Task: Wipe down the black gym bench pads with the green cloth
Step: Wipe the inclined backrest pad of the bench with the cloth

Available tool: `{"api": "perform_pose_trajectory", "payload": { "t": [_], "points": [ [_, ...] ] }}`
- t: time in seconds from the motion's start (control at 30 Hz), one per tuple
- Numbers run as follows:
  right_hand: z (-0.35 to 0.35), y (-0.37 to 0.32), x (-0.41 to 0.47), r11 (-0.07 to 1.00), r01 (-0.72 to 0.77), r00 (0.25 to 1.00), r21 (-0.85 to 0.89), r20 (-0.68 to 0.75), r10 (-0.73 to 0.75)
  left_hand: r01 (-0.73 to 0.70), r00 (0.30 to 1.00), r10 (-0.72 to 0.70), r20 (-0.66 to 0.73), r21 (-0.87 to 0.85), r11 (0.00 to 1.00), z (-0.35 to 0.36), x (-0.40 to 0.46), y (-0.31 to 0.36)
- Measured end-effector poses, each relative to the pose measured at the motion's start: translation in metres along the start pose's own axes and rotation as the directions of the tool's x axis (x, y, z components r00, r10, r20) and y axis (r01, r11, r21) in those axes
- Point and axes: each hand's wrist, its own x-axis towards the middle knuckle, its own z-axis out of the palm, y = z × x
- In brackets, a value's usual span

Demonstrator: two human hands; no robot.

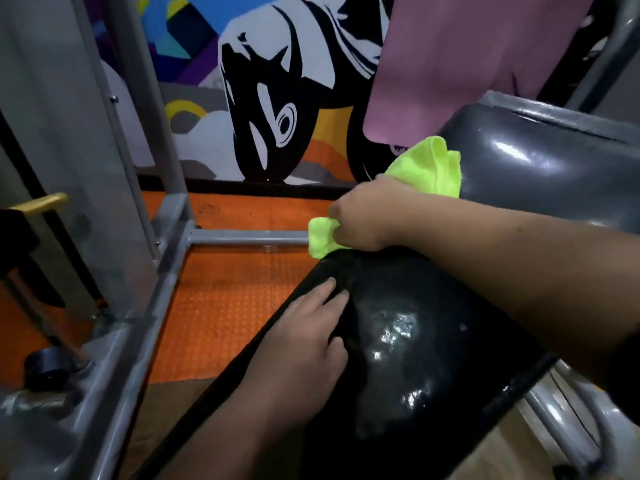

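Observation:
A glossy black seat pad [408, 344] fills the lower middle of the head view, with wet shine on its top. Behind it on the right rises a second black pad [540, 161], the backrest. My right hand [367, 216] reaches across from the right and is closed on a bright green cloth [433, 164], pressing it at the far end of the seat pad, where the two pads meet. A fold of the cloth sticks out on the left of that hand. My left hand [304, 344] lies flat on the seat pad's left side, fingers spread, holding nothing.
Grey steel machine frame tubes [166, 258] run along the left and across the orange studded floor mat [225, 306]. A yellow-handled part [41, 202] sits at far left. A painted mural wall [263, 98] stands behind, with a pink sheet [450, 64] hanging at upper right.

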Motion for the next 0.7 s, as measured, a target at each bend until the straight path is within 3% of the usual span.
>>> {"api": "perform_pose_trajectory", "payload": {
  "t": [0.17,0.3,0.37,0.47,0.6,0.7],
  "points": [
    [0.014,0.001,-0.023,0.995,0.092,0.995,-0.032,-0.029,-0.093,-0.054,0.991,0.047,-0.129,-0.051,0.997,0.008,-0.020,-0.021],
    [0.001,-0.007,-0.006,0.992,-0.128,0.992,-0.007,0.015,0.128,-0.073,0.981,0.074,-0.179,0.013,0.997,0.011,-0.028,-0.030],
    [0.003,-0.020,-0.006,0.996,-0.088,0.996,-0.029,0.026,0.089,-0.071,0.976,0.080,-0.204,0.051,0.996,0.013,-0.027,-0.031],
    [0.008,-0.019,-0.021,0.999,-0.040,0.999,0.004,0.002,0.040,-0.080,0.974,0.099,-0.202,0.101,0.992,0.016,-0.026,-0.032],
    [-0.004,-0.032,-0.005,0.991,-0.136,0.990,0.004,0.048,0.136,-0.038,0.982,0.063,-0.179,0.144,0.989,0.009,-0.024,-0.023],
    [0.007,-0.038,-0.017,0.999,-0.020,1.000,-0.039,-0.009,0.020,-0.034,0.986,0.059,-0.154,0.163,0.986,0.006,-0.024,-0.020]
  ]
}}
